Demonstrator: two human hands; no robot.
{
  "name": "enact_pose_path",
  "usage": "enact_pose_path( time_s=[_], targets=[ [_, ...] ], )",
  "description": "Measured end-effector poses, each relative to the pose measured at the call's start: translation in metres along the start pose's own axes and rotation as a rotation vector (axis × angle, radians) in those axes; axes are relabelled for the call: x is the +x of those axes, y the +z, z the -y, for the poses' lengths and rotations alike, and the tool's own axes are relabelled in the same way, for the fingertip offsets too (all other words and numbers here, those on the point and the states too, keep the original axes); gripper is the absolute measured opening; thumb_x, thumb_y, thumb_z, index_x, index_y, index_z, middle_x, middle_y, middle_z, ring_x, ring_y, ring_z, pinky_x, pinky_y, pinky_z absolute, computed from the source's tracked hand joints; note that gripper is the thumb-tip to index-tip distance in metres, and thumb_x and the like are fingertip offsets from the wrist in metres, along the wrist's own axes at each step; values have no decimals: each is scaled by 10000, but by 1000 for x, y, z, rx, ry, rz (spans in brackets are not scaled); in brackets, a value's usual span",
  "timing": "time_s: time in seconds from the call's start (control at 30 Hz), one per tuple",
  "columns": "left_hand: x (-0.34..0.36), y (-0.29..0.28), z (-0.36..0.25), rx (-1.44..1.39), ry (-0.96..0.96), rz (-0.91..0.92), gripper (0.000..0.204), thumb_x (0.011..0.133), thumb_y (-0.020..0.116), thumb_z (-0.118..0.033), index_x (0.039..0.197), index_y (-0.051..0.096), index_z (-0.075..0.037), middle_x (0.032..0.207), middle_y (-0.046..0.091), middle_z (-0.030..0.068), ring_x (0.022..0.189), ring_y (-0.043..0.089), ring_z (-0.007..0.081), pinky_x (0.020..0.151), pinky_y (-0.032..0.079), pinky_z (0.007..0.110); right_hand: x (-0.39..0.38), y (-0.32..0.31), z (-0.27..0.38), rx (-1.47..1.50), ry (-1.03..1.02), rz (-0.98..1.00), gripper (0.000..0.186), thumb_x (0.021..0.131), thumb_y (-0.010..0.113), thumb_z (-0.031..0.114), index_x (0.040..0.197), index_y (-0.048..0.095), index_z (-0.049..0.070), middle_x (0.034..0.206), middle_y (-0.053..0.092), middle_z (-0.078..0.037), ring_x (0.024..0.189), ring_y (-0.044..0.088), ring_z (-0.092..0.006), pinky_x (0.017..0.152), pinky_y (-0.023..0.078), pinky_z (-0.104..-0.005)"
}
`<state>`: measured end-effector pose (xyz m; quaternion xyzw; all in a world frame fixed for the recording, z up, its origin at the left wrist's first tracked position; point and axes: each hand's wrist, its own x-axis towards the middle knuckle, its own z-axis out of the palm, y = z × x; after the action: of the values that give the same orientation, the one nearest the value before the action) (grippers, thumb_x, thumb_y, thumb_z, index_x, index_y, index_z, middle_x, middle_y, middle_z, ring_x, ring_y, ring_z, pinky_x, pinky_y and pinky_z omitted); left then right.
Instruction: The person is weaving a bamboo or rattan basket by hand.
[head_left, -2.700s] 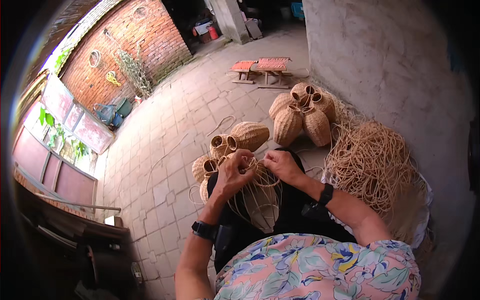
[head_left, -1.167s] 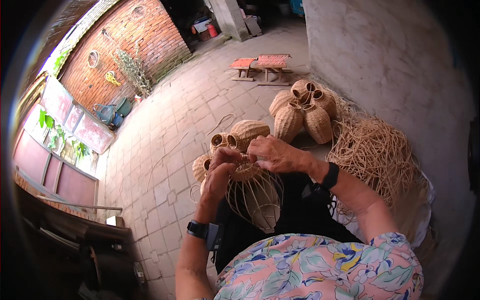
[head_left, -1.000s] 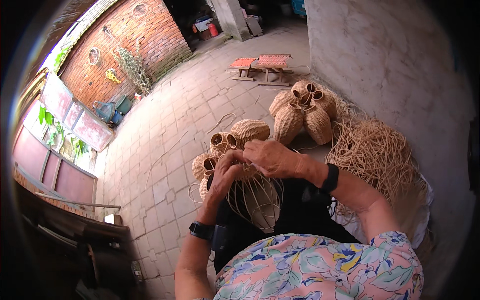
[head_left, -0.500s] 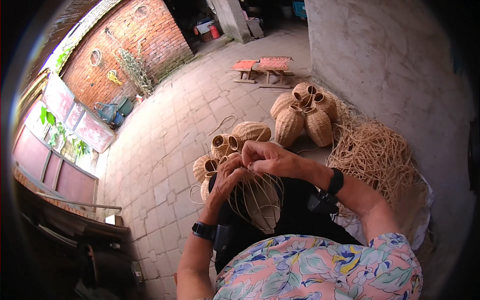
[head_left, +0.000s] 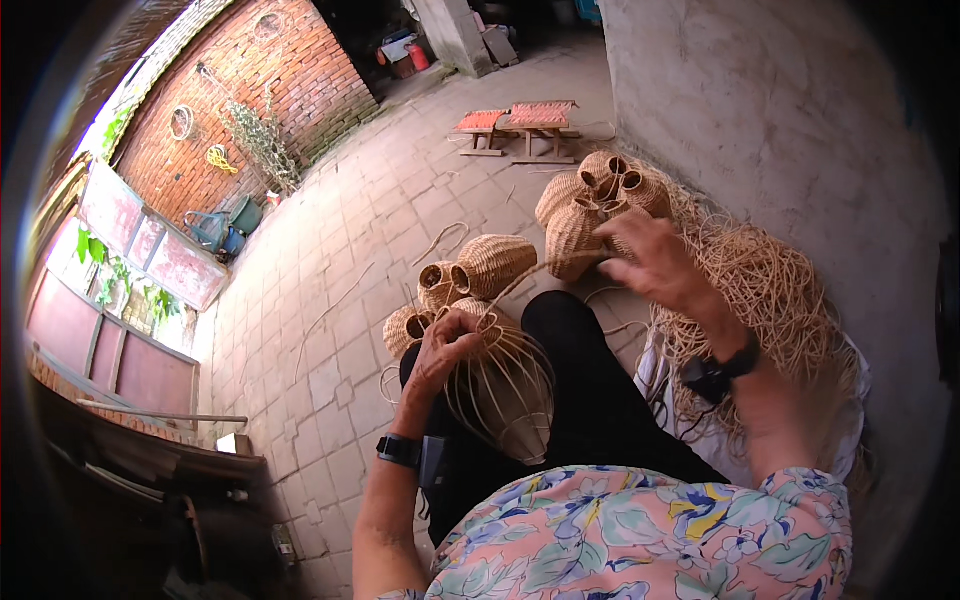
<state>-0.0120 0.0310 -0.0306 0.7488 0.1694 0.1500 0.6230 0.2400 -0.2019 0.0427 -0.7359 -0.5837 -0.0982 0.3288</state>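
A partly woven pale cane basket (head_left: 510, 405), open vertical strands round a tapered inner form, rests between my knees. My left hand (head_left: 450, 340) pinches its woven rim. My right hand (head_left: 650, 260) is raised to the upper right, slightly blurred, fingers partly curled at a long strand (head_left: 545, 262) that arcs from the rim. Just beyond, several finished bulb-shaped baskets (head_left: 493, 263) lie clustered, with round openings showing. Another cluster of baskets (head_left: 570, 237) stands farther right, partly behind my right hand.
A large tangle of loose cane (head_left: 765, 295) lies on a white sheet (head_left: 845, 410) beside the plastered wall (head_left: 760, 100). Two wooden stools (head_left: 540, 120) with red seats stand farther back on the paved floor (head_left: 330, 380). A brick wall, leaning panels and buckets (head_left: 243, 216) are at left.
My right hand has left the rim and swung up and right, drawing a strand out in an arc. My left hand remains at the rim, and more of the basket shows.
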Motion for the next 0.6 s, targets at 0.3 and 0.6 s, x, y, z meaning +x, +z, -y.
enact_pose_path(
  time_s=[0.3,0.6],
  targets=[
    [12,-1,-9,225,-7,64,202,796,642,-202,866,610,-15,802,616,2,755,556,91,699,452,249,6,111,60,438,-169,139,275,839,674,149,1079,602,35,876,652,-151,850,649,-326,759,489,-412],
    [9,-5,-18,107,124,132,195,846,623,-236,830,590,-44,825,596,-3,781,546,78,711,437,249,-39,125,87,776,114,182,59,897,638,47,925,621,-2,721,638,-60,666,571,-82,608,463,-280]
  ],
)
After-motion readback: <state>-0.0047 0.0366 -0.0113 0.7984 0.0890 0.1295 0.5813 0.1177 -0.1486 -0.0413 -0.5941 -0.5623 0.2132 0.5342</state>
